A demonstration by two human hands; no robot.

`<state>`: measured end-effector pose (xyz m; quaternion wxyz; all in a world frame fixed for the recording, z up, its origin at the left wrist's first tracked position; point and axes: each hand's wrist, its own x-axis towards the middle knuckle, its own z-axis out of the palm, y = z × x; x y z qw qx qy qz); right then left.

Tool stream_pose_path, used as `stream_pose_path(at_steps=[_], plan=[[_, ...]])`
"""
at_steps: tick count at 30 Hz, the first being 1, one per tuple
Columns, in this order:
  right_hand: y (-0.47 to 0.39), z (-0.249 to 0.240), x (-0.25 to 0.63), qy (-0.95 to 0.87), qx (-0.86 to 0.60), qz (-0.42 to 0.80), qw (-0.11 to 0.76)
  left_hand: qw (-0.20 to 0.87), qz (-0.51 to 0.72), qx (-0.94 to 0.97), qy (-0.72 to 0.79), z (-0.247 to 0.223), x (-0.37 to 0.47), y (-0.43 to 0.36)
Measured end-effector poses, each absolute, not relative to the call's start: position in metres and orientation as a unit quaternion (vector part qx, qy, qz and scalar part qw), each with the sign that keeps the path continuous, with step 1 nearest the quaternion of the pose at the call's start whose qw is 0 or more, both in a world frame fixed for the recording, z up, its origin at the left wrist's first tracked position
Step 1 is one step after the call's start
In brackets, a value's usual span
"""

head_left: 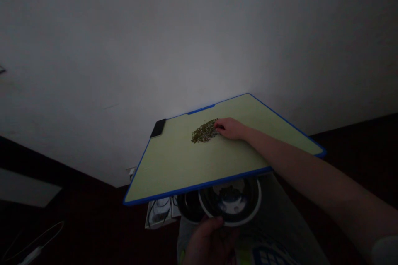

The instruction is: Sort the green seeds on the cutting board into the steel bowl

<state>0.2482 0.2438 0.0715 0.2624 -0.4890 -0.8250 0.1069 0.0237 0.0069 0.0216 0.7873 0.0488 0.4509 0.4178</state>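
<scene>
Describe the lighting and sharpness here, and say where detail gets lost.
Head view: dim overall, the wall brightest near its middle, the floor nearly black; head view: pale glints inside the held bowl, left hand in gloom; head view: small pieces on the board too murky to identify.

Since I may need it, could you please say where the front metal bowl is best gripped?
I would take the bowl by its near rim, from the person's side, thumb over the lip, much as the left hand appears to: that rim is exposed, while the tabletop hides the far side.
</scene>
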Motion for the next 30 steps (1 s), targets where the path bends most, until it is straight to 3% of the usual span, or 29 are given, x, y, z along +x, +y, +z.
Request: stream_pose_path(at_steps=[30], plan=[[0.2410,0.0744,0.2529,-0.838,-0.473,0.133,0.238,0.794,0.419,0.037,0.440,0.0196,0.0242,0.0068]])
